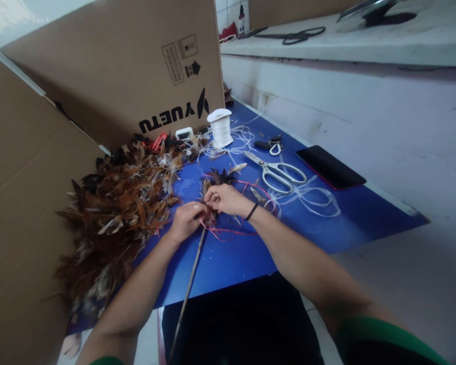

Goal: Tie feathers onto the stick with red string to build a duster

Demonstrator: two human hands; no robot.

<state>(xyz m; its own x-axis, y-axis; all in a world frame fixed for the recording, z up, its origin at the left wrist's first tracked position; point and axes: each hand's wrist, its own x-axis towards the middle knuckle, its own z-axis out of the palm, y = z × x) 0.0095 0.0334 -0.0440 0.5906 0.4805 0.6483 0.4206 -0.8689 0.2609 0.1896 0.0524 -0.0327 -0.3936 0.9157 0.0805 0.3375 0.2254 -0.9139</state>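
Over the blue table, my left hand (188, 219) is closed at the upper end of a thin wooden stick (192, 276), which slants down past the table's front edge. Brown and dark feathers (221, 177) cluster around that end, partly covered by my fingers. My right hand (230, 200), with a black band at the wrist, pinches close beside the left one among these feathers; what lies between its fingertips is hidden. Pink string (231, 232) runs from near my left fingers and loops loosely to the right.
A large heap of brown feathers (133, 197) lies left, against a cardboard box (110, 66). Behind my hands stands a white spool (221, 131) with loose clear strips. Scissors (277, 172), small black-handled snips (269, 144) and a phone (331, 166) lie right. A wall ledge (349, 48) holds dark shears (302, 35).
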